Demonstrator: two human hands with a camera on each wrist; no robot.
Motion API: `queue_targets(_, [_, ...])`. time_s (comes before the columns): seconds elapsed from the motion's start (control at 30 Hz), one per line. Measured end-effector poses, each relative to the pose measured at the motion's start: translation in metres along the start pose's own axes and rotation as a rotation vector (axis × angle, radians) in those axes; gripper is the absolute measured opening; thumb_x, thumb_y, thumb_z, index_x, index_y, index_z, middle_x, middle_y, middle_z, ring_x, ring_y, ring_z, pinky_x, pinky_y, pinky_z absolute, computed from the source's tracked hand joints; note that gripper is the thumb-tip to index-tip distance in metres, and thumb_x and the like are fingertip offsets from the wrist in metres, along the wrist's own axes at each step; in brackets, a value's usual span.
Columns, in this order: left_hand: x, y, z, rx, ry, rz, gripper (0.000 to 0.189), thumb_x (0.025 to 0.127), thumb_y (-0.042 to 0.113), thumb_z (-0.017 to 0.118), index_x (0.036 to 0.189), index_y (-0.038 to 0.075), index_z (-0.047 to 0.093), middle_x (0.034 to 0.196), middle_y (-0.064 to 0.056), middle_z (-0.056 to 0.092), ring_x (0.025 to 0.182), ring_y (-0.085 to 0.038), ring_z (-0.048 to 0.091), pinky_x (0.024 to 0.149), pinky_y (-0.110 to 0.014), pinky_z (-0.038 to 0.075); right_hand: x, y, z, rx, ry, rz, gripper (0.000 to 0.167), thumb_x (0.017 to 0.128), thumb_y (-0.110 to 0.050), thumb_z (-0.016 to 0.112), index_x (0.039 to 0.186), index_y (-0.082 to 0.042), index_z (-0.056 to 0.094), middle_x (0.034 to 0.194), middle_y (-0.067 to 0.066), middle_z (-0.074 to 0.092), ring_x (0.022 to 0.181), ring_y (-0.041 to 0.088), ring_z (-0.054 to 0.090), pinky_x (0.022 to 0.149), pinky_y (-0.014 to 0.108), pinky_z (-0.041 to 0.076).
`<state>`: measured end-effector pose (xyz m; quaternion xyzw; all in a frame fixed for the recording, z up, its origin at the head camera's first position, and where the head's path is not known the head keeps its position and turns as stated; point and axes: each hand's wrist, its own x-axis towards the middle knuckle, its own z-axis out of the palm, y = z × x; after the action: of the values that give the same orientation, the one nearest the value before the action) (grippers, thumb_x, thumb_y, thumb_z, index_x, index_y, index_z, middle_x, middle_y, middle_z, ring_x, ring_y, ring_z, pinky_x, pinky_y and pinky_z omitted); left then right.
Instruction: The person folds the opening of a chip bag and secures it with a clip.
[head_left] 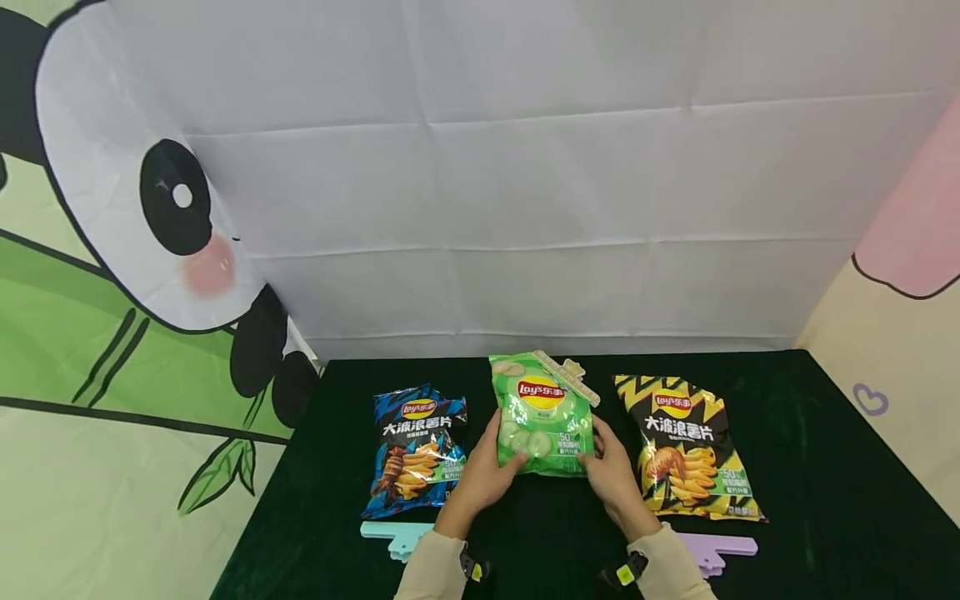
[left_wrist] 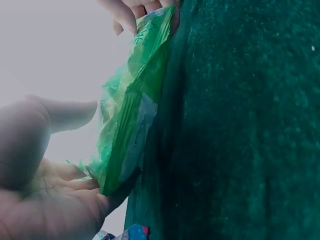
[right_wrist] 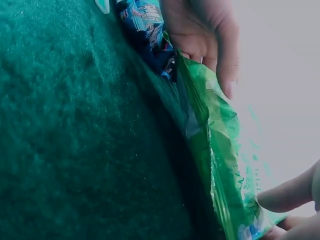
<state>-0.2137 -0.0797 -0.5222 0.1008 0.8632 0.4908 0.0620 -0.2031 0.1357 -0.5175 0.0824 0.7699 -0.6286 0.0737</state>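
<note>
Gripping a green crisp bag (head_left: 546,457) by its sides, the left hand (head_left: 483,473) and the right hand (head_left: 611,471) hold it near the middle of the desk's (head_left: 547,550) far edge. Each hand is partly closed, thumb over the printed front and fingers bent behind. Whether the bag's bottom touches the dark green cloth, I cannot tell. A cream clip (head_left: 567,377) sits aslant across the bag's top corner on the side of the desk's right edge.

Towards the desk's left edge lies a blue crisp bag (head_left: 420,450), just beside the left hand, with a light blue clip (head_left: 397,532) below it, farther from the far edge. A yellow-and-black crisp bag (head_left: 686,450) lies beside the right hand, towards the desk's right edge; a purple clip (head_left: 720,546) lies below that one, partly hidden by the right sleeve (head_left: 671,562).
</note>
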Motion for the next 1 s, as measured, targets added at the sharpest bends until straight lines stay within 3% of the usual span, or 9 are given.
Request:
queue_targets(0.33, [0.001,-0.001,0.006,0.009,0.013,-0.023,0.087,0.099,0.027,0.064,0.160,0.000,0.010,0.164,-0.029,0.023,0.149,-0.048,0.029,0.120,-0.063,0.028,0.007,0.001,-0.001,-0.054,0.008,-0.020,0.066,0.100,-0.001,0.052,0.159,-0.010,0.025,0.149,0.026,0.049,0.126,0.033,0.055,0.096,0.038,0.050])
queue_targets(0.5, [-0.005,0.001,0.011,0.033,0.010,-0.038,0.089,0.099,0.027,0.065,0.160,-0.003,0.008,0.161,-0.033,0.023,0.147,-0.051,0.030,0.118,-0.065,0.030,0.000,0.004,-0.002,-0.094,0.037,-0.017,0.066,0.100,-0.009,0.058,0.158,-0.008,0.027,0.149,0.028,0.046,0.130,0.039,0.052,0.101,0.046,0.049])
queue_targets(0.63, [-0.010,0.009,0.016,0.057,0.066,-0.016,0.090,0.098,0.026,0.066,0.160,-0.001,0.007,0.163,-0.029,0.020,0.149,-0.047,0.030,0.119,-0.063,0.031,-0.012,0.002,-0.006,-0.107,0.051,-0.042,0.065,0.100,-0.016,0.060,0.157,-0.009,0.029,0.161,0.025,0.032,0.144,0.045,0.038,0.114,0.058,0.041])
queue_targets(0.77, [-0.010,0.023,0.024,0.054,0.140,0.047,0.087,0.097,0.023,0.066,0.161,0.006,0.010,0.166,-0.023,0.016,0.151,-0.042,0.029,0.120,-0.060,0.031,-0.021,-0.006,-0.017,-0.080,0.058,-0.072,0.058,0.102,-0.017,0.058,0.155,-0.011,0.034,0.164,0.020,0.029,0.149,0.044,0.033,0.119,0.058,0.035])
queue_targets(0.83, [-0.010,0.030,0.028,0.035,0.158,0.084,0.084,0.098,0.024,0.066,0.161,0.009,0.013,0.166,-0.020,0.017,0.151,-0.040,0.029,0.120,-0.060,0.031,-0.026,-0.010,-0.024,-0.072,0.071,-0.101,0.053,0.102,-0.016,0.057,0.152,-0.011,0.038,0.162,0.018,0.033,0.147,0.042,0.037,0.119,0.054,0.036])
queue_targets(0.93, [-0.010,0.042,0.036,-0.037,0.143,0.112,0.077,0.099,0.026,0.064,0.160,0.012,0.019,0.164,-0.017,0.025,0.150,-0.037,0.033,0.120,-0.059,0.032,-0.034,-0.013,-0.040,-0.076,0.123,-0.147,0.047,0.104,-0.018,0.057,0.148,-0.010,0.044,0.157,0.014,0.042,0.142,0.035,0.046,0.114,0.030,0.045])
queue_targets(1.0, [-0.010,0.051,0.042,-0.080,0.104,0.122,0.073,0.100,0.028,0.063,0.159,0.014,0.022,0.162,-0.014,0.030,0.149,-0.035,0.036,0.120,-0.058,0.033,-0.039,-0.013,-0.054,-0.081,0.172,-0.159,0.045,0.104,-0.022,0.056,0.146,-0.011,0.047,0.153,0.012,0.047,0.135,0.026,0.052,0.104,0.012,0.046])
